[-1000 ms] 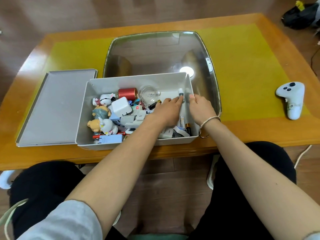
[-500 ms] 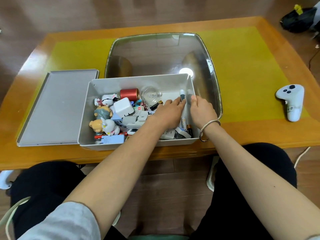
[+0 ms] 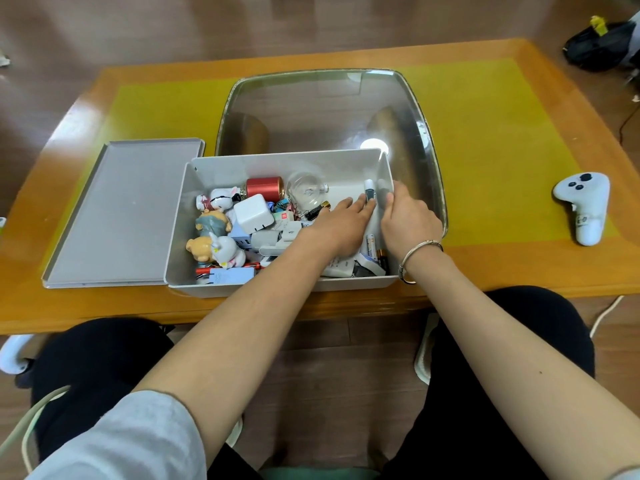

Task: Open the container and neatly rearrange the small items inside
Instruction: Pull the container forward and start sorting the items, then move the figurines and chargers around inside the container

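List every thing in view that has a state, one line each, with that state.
Grey plastic container: open, full of jumbled small items.
Flat grey lid: off, lying on the table left of the container.
Clear glass light bulb: lying on its side inside the container.
Red metal tin: on its side inside.
White cube charger: tilted atop the pile.
Left hand: fingers extended into the container.
Right hand: at the container's right wall; grip unclear.
White game controller: untouched on the table.

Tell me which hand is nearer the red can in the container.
Left. The left hand lies inside the container, just right of the red can. The right hand sits farther right, at the container's right wall.
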A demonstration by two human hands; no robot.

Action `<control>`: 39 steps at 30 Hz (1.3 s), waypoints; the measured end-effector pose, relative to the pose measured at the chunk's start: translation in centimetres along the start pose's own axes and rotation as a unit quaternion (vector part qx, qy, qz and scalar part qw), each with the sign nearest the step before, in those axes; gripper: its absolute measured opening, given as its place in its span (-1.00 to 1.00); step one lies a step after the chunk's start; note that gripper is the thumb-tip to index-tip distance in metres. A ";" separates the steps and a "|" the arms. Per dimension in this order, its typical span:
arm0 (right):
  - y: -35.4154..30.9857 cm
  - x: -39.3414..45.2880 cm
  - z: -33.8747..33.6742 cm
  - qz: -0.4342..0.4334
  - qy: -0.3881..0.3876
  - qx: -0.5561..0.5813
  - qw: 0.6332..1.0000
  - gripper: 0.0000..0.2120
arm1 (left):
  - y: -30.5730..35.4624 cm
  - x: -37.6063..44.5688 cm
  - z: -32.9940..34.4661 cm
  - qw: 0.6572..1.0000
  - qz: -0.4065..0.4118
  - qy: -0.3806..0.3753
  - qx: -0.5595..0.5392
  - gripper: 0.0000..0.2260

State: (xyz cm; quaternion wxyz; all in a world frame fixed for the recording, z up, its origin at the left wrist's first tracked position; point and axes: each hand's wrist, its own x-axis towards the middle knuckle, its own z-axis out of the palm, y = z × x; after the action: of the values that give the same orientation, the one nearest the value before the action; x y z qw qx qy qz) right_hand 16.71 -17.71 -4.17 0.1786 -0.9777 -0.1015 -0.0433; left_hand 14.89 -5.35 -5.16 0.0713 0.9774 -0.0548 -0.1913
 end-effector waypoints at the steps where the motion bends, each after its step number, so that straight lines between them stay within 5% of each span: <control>1: 0.0 0.0 0.0 0.001 -0.001 0.001 1.000 -0.72 | 0.0 0.0 0.0 1.000 0.001 0.000 0.001 -0.30; 13: -0.1 -0.2 -0.2 0.003 -0.003 0.016 1.000 -0.71 | 0.3 -1.0 -0.1 0.999 0.011 0.042 0.013 -0.30; 19: -0.1 -0.1 -0.2 -0.001 0.007 0.023 1.000 -0.72 | 0.2 -3.8 -1.3 0.993 0.000 0.114 -0.016 -0.45; 26: -0.5 -0.9 -1.0 -0.134 0.078 0.016 0.988 -0.53 | -1.7 -9.3 -1.4 0.969 -0.045 0.231 -0.071 -0.62; 32: -2.6 -2.0 -1.8 -0.240 0.033 0.080 0.967 -0.73 | -5.7 -14.1 -0.8 0.914 -0.105 0.360 -0.155 -0.74; 39: -7.0 0.2 0.7 -0.158 -0.115 0.165 0.967 -0.65 | -10.7 -16.2 1.4 0.838 -0.323 0.419 -0.135 -0.74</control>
State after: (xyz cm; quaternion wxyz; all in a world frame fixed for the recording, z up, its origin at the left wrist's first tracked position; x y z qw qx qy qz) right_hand 15.42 -11.01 -2.38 0.3157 -0.9044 -0.2807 0.0595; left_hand 0.25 7.19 -2.22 0.1532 0.9072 0.3253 0.2187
